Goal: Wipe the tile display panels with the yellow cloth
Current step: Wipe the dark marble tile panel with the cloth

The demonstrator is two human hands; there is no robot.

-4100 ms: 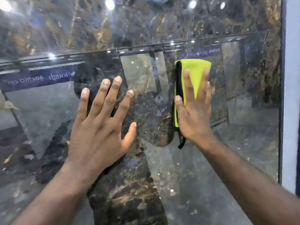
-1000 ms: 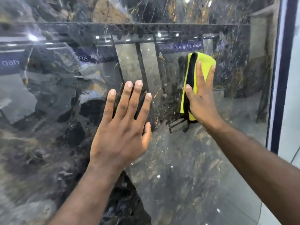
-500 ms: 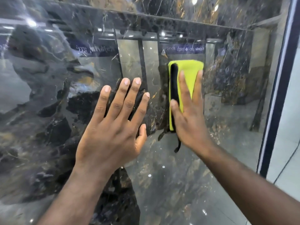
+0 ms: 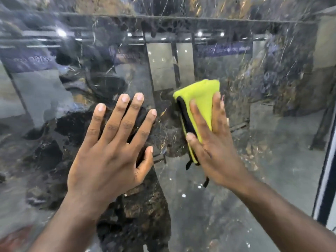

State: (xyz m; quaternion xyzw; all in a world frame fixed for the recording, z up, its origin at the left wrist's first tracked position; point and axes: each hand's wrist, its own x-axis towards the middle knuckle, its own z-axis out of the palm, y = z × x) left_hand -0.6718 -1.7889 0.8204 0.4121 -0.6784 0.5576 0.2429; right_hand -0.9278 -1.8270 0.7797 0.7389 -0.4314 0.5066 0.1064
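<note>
The left hand [image 4: 109,153] and right hand [image 4: 216,153] are bare, forearms [image 4: 69,220] uncovered, fingernails [image 4: 125,97] short.

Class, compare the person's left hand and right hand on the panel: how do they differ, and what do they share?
The left hand lies bare on the tile panel, fingers spread; the right hand presses the yellow cloth against it. The left hand looks sharp, the right hand blurred. Both lie flat, fingers straight, pointing up.

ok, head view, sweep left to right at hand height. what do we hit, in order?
left hand, flat on the tile panel → right hand, pressing the yellow cloth to the panel → dark frame at the right edge. The cloth overlaps the right hand, so it gets no slot of its own.
</note>
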